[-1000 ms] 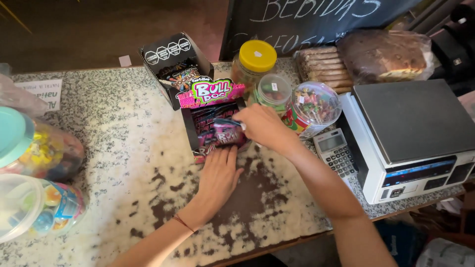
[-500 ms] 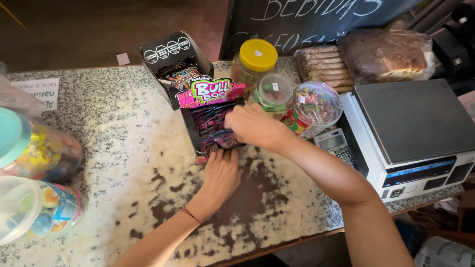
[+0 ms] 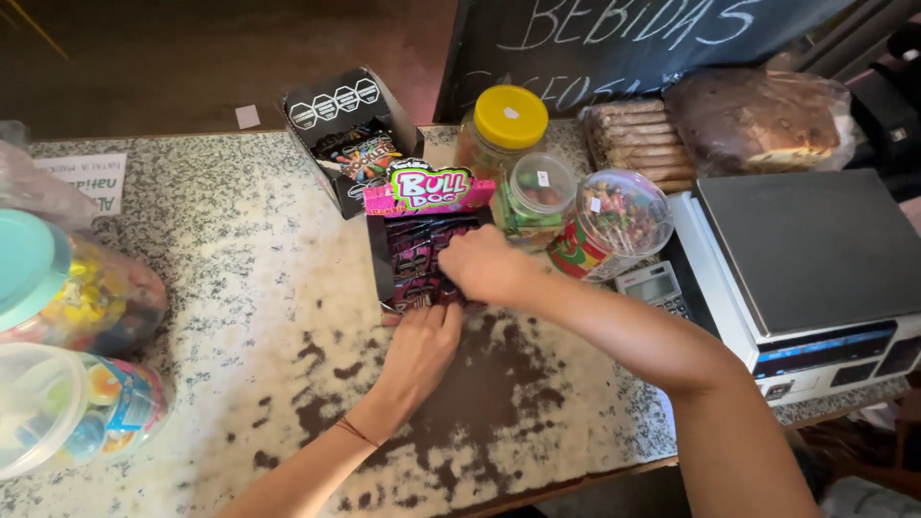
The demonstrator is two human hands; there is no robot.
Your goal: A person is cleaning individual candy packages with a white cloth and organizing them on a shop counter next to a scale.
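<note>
A black candy display box with a pink raised flap (image 3: 422, 230) stands in the middle of the speckled counter (image 3: 240, 278), filled with purple-wrapped candies. My right hand (image 3: 484, 269) reaches into the box from the right, fingers curled among the wrappers; whether it grips one I cannot tell. My left hand (image 3: 417, 350) lies flat on the counter with its fingertips against the box's near edge.
Behind it stands a second black candy box (image 3: 350, 134). Jars with sweets (image 3: 504, 129) (image 3: 614, 221) sit right of it, then a calculator (image 3: 657, 288) and a scale (image 3: 815, 264). Plastic candy tubs (image 3: 67, 297) lie at the left. A chalkboard (image 3: 624, 38) leans behind.
My right hand has pushed further left into the candy box. My left hand stayed at the box's near edge.
</note>
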